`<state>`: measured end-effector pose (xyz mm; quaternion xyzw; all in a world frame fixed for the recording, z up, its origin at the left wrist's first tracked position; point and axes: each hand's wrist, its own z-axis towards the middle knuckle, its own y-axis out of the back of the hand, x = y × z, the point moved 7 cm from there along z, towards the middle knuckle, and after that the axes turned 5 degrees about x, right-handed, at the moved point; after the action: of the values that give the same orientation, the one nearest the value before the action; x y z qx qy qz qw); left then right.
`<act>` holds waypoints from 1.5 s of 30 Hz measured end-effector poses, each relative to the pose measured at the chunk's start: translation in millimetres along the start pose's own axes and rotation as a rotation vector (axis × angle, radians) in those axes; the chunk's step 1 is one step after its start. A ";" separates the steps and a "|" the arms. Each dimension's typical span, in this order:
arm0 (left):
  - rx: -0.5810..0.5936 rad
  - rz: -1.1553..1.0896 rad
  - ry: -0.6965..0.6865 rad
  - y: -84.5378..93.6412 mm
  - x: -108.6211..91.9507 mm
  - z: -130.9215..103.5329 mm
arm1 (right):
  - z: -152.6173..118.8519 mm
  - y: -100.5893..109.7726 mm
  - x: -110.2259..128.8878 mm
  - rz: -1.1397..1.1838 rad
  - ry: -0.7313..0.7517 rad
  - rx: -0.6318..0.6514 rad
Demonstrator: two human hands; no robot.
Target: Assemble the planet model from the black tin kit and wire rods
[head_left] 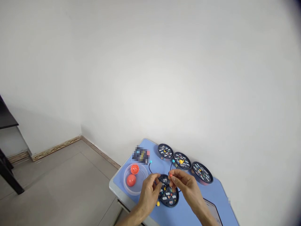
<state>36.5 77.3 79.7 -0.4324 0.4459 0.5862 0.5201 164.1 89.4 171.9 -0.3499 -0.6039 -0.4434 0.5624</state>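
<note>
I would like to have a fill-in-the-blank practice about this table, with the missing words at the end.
The clear bowl holds ____ round red pieces. Along the wall stand ____ round dark tins. The main colour of the table top is ____. The small ball close beside the left hand is ____.

Missing words: two; three; blue; yellow.

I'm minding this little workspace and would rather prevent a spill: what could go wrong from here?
The small red bead is pinched by the fingertips of the right hand, so it might slip and roll away. The clear bowl sits near the table's edge, beside the left hand; a nudge could tip it. The yellow bead sticks out by the left wrist and might get snagged.
</note>
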 end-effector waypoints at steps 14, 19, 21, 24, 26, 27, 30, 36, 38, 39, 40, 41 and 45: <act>-0.047 0.085 -0.142 -2.9 -8.3 2.1 | -0.8 -0.8 -9.1 0.090 -0.039 -0.045; -0.017 -0.010 -0.112 -6.4 -6.5 3.0 | 0.0 1.7 -9.9 0.042 -0.063 -0.059; -0.006 -0.067 -0.061 -8.8 -2.5 3.0 | 2.0 2.7 -9.3 -0.006 -0.067 -0.038; 0.015 -0.145 0.025 -14.7 5.6 2.8 | 5.0 4.3 -7.9 -0.068 -0.072 0.005; 0.029 -0.186 0.066 -19.0 10.2 2.9 | 6.2 6.2 -7.1 -0.094 -0.070 0.020; 0.033 -0.201 0.080 -20.8 12.1 3.0 | 6.5 7.1 -7.1 -0.106 -0.070 0.025; 0.035 -0.223 0.100 -23.9 16.4 3.5 | 7.3 9.2 -9.5 -0.166 -0.076 0.031; 0.042 -0.269 0.092 -28.6 24.4 4.5 | 8.9 9.2 -15.7 -0.193 -0.100 0.034; 0.033 -0.302 0.091 -31.1 27.6 4.9 | 8.3 7.8 -15.1 -0.116 -0.109 0.041; 0.031 -0.326 0.090 -32.7 29.1 5.2 | 7.6 7.1 -15.2 -0.062 -0.121 0.043; 0.028 -0.349 0.087 -34.3 30.3 5.6 | 6.7 6.4 -15.8 -0.002 -0.139 0.044; 0.028 -0.369 0.084 -35.9 31.2 6.0 | 5.6 5.8 -16.9 0.056 -0.158 0.043; 0.016 -0.405 0.075 -38.7 32.8 8.0 | 2.0 4.6 -21.3 0.200 -0.204 0.036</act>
<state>71.9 94.8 46.9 -0.5305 0.3735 0.4497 0.6139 170.3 94.6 151.5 -0.4415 -0.6281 -0.3364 0.5454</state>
